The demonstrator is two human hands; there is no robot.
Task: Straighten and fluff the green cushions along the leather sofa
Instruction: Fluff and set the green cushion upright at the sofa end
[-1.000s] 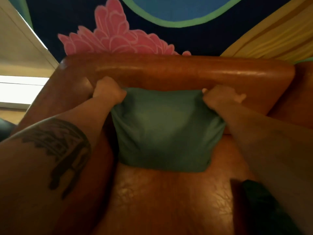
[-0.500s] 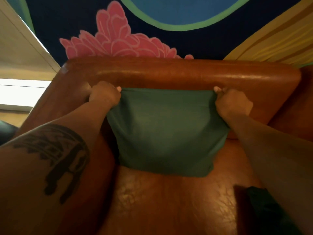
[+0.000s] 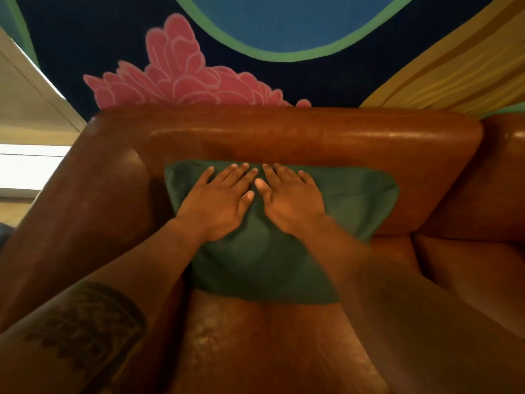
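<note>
A green cushion [image 3: 355, 203] leans against the backrest of the brown leather sofa [image 3: 284, 132], its lower edge on the seat. My left hand [image 3: 218, 200] lies flat on the cushion's upper middle, fingers spread. My right hand [image 3: 289, 197] lies flat beside it, thumbs almost touching. Both palms press on the fabric and neither holds anything. My forearms cover part of the cushion's lower half.
The sofa's left armrest [image 3: 85, 200] rises close to the cushion's left side. A second seat section [image 3: 483, 223] continues to the right. Behind the backrest is a painted wall with a pink flower [image 3: 176, 78]. A pale window ledge [image 3: 28, 166] is at far left.
Both hands let go of the cushion's top corners and came together flat on its upper middle. The cushion now rests against the backrest. The view shifted left, hiding the dark green object at bottom right.
</note>
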